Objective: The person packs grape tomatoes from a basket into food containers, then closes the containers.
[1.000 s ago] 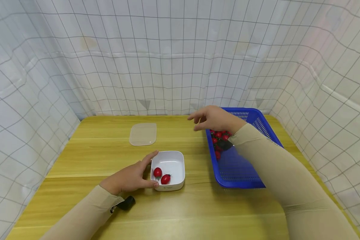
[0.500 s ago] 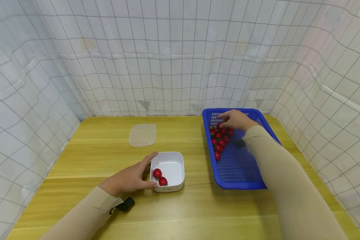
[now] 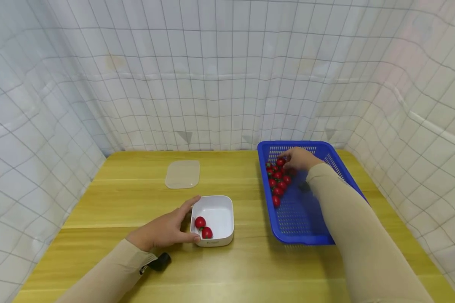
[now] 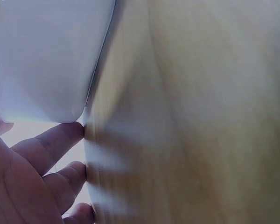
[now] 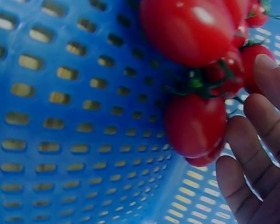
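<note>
On the table sits a square white food container (image 3: 221,216) with two cherry tomatoes (image 3: 207,232) in its near left corner. My left hand (image 3: 163,227) holds its left side, thumb at the near corner and fingers at the far corner; the left wrist view shows fingertips against the container wall (image 4: 42,60). Inside a blue plastic basket (image 3: 274,229), my right hand (image 3: 301,159) pinches a cherry tomato (image 3: 280,161) between thumb and index finger. Below that hand lie several more cherry tomatoes (image 3: 278,191), along the basket's left side. In the right wrist view the other fingers (image 5: 245,144) are loosely bent.
A translucent lid (image 3: 183,174) lies flat on the wooden table (image 3: 136,202), behind the container. White gridded curtains (image 3: 220,84) enclose the back and sides. The basket's raised rim surrounds the right hand.
My right hand has moved from above the basket's left rim down and right into the basket, and now pinches a cherry tomato. The left hand stays at the container, where the near tomato shifted slightly.
</note>
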Demonstrator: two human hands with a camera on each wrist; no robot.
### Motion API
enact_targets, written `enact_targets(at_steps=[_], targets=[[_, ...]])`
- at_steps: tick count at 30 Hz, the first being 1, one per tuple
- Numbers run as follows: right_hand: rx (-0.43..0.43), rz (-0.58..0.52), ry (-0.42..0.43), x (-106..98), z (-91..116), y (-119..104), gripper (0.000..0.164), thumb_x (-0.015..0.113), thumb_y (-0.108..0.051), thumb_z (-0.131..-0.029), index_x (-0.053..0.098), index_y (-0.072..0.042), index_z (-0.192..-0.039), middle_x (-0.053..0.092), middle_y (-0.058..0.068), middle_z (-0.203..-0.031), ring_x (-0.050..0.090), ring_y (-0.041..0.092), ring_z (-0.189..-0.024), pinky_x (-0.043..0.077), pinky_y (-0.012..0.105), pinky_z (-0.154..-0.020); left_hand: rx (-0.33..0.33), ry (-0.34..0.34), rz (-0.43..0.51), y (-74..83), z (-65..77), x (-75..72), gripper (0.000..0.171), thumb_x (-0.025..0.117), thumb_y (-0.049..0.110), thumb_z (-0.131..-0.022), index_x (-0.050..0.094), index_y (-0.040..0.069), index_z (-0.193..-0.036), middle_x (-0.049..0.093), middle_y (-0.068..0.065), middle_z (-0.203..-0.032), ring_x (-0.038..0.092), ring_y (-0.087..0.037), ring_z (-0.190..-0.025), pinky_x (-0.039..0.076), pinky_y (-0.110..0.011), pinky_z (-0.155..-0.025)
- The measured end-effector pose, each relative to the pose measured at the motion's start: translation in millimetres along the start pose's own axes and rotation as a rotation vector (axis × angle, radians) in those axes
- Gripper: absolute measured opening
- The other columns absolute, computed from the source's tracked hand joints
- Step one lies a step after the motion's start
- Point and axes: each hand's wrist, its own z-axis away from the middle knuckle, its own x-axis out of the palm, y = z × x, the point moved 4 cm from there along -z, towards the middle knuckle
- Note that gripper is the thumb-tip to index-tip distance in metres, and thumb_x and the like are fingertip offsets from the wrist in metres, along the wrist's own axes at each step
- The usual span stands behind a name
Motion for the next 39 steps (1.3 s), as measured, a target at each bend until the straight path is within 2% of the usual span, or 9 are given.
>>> enact_targets(at_steps=[8,12,18,21,29,39], targets=[[0.010,-0.016,0.018,6,-1,5,0.047,0.074,-0.007,-0.094,0.067,-0.006,-0.141,0.070,0.021,-0.130,0.067,0.023,-0.092,0.056,0.035,-0.082,-0.006,0.002,0.006,0.5,0.0,0.7,0.113,0.081,0.052,-0.089,0.010,0.019,-0.170,0.036,-0.016,-0.168,0.039,-0.040,-0.153,0.031,-0.065,-0.123],[0.001,0.001,0.027,7,-2,6,0.046,0.077,-0.008,-0.093,0.069,-0.006,-0.138,0.071,0.020,-0.126,0.068,0.024,-0.092,0.056,0.041,-0.087,-0.002,-0.001,0.015,1.7,-0.3,0.7,0.113,0.081,0.051,-0.089,0.010,0.018,-0.170,0.037,-0.016,-0.167,0.039,-0.039,-0.152,0.031,-0.065,-0.123],[0.011,0.051,0.023,8,-3,2,0.044,0.078,-0.012,-0.092,0.070,-0.007,-0.135,0.072,0.019,-0.124,0.068,0.031,-0.107,0.054,0.051,-0.099,-0.001,0.002,0.007,3.5,0.6,0.5,0.112,0.081,0.050,-0.090,0.011,0.018,-0.170,0.037,-0.017,-0.167,0.039,-0.040,-0.152,0.031,-0.065,-0.123],[0.024,0.056,0.013,9,-3,0,0.043,0.079,-0.012,-0.091,0.071,-0.009,-0.134,0.073,0.019,-0.122,0.069,0.033,-0.108,0.056,0.051,-0.098,-0.005,0.003,0.004,4.2,1.3,0.6,0.112,0.081,0.051,-0.089,0.011,0.017,-0.170,0.037,-0.018,-0.167,0.038,-0.040,-0.153,0.031,-0.065,-0.123],[-0.022,0.163,0.039,12,-6,-5,0.039,0.082,-0.011,-0.088,0.075,-0.008,-0.126,0.074,0.017,-0.123,0.065,0.038,-0.124,0.048,0.057,-0.113,0.000,0.011,0.008,4.0,1.5,1.9,0.113,0.081,0.050,-0.089,0.011,0.015,-0.170,0.036,-0.020,-0.167,0.038,-0.042,-0.153,0.030,-0.066,-0.123],[-0.012,0.203,0.027,14,-5,-10,0.036,0.079,-0.010,-0.089,0.075,-0.008,-0.126,0.074,0.018,-0.126,0.064,0.040,-0.125,0.046,0.058,-0.114,-0.003,0.013,-0.003,0.6,-0.2,2.6,0.113,0.081,0.051,-0.089,0.010,0.015,-0.170,0.037,-0.020,-0.167,0.039,-0.042,-0.152,0.031,-0.066,-0.123]])
